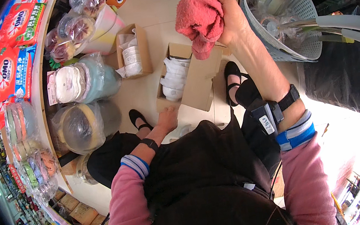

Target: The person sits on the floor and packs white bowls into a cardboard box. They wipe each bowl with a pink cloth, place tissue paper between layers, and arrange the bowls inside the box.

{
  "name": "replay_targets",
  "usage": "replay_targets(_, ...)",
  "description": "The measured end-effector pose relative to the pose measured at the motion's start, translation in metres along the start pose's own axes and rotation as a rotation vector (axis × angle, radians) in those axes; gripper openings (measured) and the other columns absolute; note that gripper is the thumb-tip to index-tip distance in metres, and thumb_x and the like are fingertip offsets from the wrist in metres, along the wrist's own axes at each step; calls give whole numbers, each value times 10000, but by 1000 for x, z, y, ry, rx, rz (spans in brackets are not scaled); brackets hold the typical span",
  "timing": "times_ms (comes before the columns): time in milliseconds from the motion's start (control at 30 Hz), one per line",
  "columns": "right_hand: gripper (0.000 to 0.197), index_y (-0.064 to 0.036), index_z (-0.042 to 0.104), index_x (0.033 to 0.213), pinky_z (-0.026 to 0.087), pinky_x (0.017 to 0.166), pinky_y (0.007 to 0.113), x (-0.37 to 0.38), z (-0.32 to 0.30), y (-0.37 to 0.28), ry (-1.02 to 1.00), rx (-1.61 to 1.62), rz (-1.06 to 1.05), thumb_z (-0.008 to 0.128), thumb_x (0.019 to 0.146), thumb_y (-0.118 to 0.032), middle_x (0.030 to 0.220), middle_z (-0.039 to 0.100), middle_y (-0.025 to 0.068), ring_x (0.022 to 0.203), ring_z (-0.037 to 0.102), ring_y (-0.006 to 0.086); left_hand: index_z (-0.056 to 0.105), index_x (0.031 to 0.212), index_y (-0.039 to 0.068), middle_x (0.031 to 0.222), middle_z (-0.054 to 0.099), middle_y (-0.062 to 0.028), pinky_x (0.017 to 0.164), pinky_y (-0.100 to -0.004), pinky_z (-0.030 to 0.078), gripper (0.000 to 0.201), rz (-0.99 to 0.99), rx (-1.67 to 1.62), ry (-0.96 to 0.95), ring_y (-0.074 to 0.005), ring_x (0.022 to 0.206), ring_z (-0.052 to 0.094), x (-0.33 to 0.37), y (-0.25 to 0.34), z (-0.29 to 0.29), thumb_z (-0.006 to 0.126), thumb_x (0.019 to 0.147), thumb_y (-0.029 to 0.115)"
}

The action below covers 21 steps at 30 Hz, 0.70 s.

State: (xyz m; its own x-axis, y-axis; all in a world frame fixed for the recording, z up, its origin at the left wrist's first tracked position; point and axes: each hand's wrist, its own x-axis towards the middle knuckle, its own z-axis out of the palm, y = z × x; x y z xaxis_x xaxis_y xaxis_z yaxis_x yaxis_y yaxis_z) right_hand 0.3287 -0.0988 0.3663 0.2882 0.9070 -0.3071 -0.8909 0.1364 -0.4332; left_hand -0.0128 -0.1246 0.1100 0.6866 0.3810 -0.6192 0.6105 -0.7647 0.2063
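Observation:
My right hand (232, 15) is raised at the upper middle, closed around a bunched red towel cloth (199, 18). Part of the cloth hangs below the fingers. Lower down, my left hand (167, 119) is at the near corner of an open cardboard box (197, 78), its curled fingers gripping the edge. Inside that box stands a row of white bowls (173, 86) with white paper between them. The box's flap is folded out to the right, under the cloth.
Another cardboard box (143, 68) with paper-wrapped white bowls stands beyond. Plastic-wrapped wares (81, 123) and red detergent bags (4, 74) line the left shelf. At the upper right, a grey basket (288, 51) holds long-handled utensils. My shoes (231, 80) flank the nearer box.

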Motion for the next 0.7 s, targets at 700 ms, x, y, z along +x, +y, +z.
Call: replay_targets(700,248,-26,581,1018,526,797,346,22,12,20,51,-61,80,483,955,-245,933,648,76,833,624,206,566,957,62,942,594,-151,774,-447,454,227,-170,-308,697,-375,903,554,62,-50,-37,633,744,101)
